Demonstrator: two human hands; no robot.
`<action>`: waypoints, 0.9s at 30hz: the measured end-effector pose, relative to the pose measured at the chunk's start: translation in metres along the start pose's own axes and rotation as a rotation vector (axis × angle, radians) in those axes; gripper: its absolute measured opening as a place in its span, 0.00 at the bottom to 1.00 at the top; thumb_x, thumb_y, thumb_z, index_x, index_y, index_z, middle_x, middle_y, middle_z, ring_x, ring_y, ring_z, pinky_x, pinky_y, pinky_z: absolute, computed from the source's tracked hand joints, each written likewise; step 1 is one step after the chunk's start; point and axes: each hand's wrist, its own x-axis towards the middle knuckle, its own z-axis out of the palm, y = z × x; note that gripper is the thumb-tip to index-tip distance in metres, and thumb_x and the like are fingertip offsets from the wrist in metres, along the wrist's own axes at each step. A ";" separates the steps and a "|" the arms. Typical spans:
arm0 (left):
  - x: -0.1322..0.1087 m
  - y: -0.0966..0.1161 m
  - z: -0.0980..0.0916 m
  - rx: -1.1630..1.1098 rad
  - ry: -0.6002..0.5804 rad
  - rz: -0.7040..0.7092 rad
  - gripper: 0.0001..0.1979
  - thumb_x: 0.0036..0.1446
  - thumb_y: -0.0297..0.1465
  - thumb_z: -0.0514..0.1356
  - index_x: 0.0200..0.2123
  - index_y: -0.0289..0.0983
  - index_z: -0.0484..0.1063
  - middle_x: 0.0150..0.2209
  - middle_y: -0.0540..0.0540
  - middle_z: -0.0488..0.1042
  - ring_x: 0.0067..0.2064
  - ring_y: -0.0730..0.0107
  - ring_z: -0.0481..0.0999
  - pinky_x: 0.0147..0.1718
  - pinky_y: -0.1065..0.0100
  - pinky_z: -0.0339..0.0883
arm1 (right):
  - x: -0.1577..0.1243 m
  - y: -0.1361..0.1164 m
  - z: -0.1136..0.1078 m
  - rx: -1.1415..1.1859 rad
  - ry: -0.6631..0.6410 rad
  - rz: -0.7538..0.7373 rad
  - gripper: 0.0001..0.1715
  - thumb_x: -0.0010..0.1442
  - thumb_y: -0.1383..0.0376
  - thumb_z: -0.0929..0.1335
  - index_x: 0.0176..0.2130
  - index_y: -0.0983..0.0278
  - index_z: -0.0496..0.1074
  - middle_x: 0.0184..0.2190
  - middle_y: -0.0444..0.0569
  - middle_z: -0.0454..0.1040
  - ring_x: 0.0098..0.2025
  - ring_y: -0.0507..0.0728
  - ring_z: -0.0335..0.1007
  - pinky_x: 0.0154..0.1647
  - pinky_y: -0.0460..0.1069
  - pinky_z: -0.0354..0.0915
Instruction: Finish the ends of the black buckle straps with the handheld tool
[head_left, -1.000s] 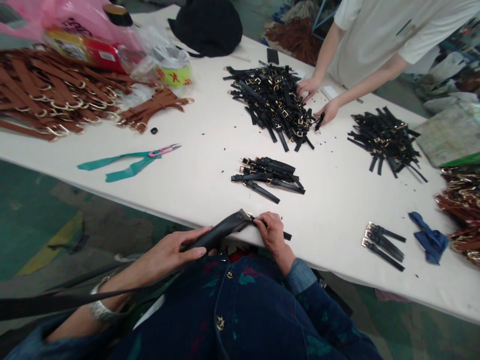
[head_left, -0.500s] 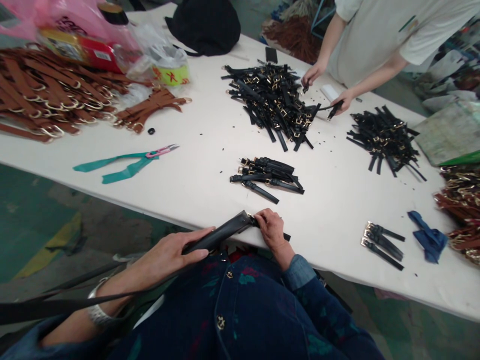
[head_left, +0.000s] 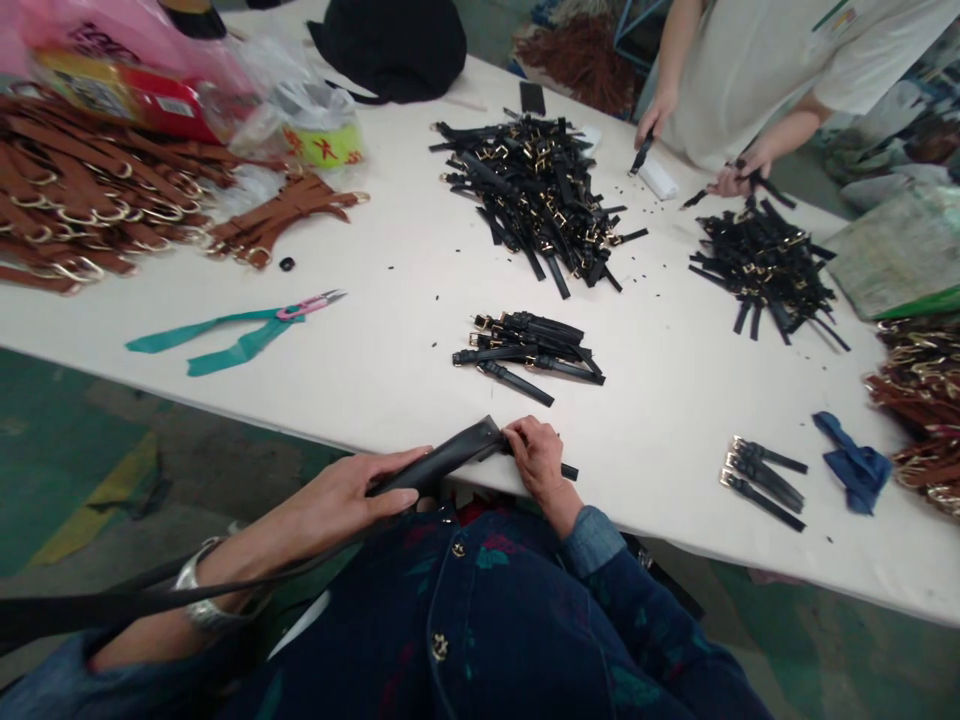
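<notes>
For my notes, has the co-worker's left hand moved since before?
Yes, the co-worker's left hand moved rightward in view, away from the large black pile.

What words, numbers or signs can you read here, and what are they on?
No text is clear enough to quote.
Pink bag: dark lettering, too blurred to read.
Red and yellow package: a pale label, too small to read.
Yellow-green label: red marks, too blurred to read.
Pale shirt: an emblem, too small to read.

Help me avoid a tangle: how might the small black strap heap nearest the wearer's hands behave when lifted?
The heap would likely shed straps, since they overlap loosely. Its buckles could snag neighbours, as they sit crowded together. Individual straps seem fairly stiff, lying mostly straight.
</notes>
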 end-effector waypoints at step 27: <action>0.025 0.002 -0.049 0.306 -0.144 0.117 0.28 0.62 0.46 0.57 0.64 0.48 0.62 0.62 0.52 0.69 0.59 0.58 0.71 0.57 0.67 0.61 | -0.018 0.007 -0.002 0.091 0.024 -0.094 0.13 0.55 0.59 0.74 0.41 0.61 0.75 0.39 0.51 0.74 0.44 0.60 0.69 0.49 0.57 0.60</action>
